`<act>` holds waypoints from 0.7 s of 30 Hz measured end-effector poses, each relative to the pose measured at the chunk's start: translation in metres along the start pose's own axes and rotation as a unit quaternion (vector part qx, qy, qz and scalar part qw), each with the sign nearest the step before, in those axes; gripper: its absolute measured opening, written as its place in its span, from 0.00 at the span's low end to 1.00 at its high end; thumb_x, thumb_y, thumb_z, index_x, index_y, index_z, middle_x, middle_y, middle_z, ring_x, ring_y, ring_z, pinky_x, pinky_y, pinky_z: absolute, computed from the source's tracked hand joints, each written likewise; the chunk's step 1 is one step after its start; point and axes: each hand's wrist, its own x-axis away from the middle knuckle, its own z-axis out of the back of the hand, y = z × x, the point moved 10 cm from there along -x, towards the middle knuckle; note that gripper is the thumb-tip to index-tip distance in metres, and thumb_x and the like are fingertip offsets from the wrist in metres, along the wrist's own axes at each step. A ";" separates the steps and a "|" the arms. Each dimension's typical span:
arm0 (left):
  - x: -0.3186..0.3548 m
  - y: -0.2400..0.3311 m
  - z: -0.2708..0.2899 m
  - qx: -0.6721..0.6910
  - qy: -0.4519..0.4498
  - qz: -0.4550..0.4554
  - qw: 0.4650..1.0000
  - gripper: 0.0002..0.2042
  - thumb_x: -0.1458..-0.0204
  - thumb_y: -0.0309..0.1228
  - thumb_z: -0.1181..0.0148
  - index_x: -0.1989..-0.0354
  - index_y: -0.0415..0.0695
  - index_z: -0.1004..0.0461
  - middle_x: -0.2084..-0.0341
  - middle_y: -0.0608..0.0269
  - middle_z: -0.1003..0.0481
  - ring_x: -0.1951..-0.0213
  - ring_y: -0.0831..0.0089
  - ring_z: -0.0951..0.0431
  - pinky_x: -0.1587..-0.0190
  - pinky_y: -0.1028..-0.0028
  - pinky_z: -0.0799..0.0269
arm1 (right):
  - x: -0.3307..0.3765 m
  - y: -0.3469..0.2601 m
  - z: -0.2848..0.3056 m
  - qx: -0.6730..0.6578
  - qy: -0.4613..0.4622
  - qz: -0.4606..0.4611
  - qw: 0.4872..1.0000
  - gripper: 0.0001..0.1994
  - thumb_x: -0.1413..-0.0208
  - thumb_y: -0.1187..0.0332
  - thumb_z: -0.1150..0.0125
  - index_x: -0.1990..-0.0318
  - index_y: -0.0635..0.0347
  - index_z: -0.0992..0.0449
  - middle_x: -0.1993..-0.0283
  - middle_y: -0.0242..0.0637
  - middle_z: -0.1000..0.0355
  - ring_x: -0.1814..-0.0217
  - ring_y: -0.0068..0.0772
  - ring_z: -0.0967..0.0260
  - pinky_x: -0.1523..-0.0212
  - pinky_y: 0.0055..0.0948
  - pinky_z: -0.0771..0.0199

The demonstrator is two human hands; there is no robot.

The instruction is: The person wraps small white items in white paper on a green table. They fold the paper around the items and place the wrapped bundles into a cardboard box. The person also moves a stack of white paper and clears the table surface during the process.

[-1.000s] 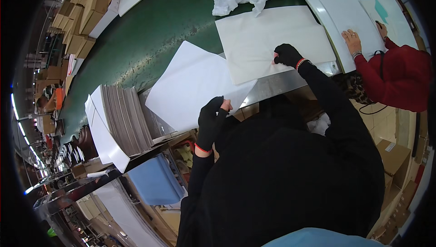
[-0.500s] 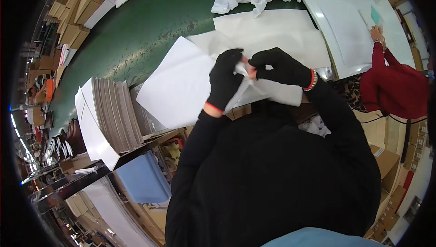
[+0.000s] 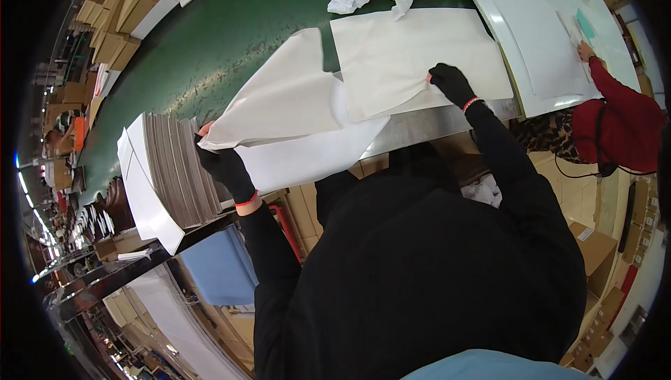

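Paper [image 3: 283, 100], cream and curly, hangs by one corner from our left hand [image 3: 222, 169], where the thumb and fingers pinch it. That arm reaches out to the left, near the grey stack [image 3: 180, 170]. Our right arm stretches ahead, a bit bent, and our right hand [image 3: 453, 86] has its fingers closed on the near edge of a flat cream sheet [image 3: 419, 48]. The held paper is partly over a white sheet [image 3: 300, 161], by the green table [image 3: 196, 66]. It points up and right from our left hand, but its bends make its long axis hard to tell. The flat cream sheet's long axis runs left to right.
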 end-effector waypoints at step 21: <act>0.015 0.076 -0.016 0.198 -0.055 0.101 0.973 0.26 0.50 0.26 0.40 0.42 0.43 0.42 0.53 0.56 0.32 0.54 0.71 0.28 0.54 0.72 0.29 | -0.065 -0.331 0.031 -0.449 -0.162 0.052 0.877 0.43 0.59 0.66 0.26 0.35 0.59 0.43 0.35 0.40 0.41 0.33 0.34 0.44 0.37 0.35 0.41</act>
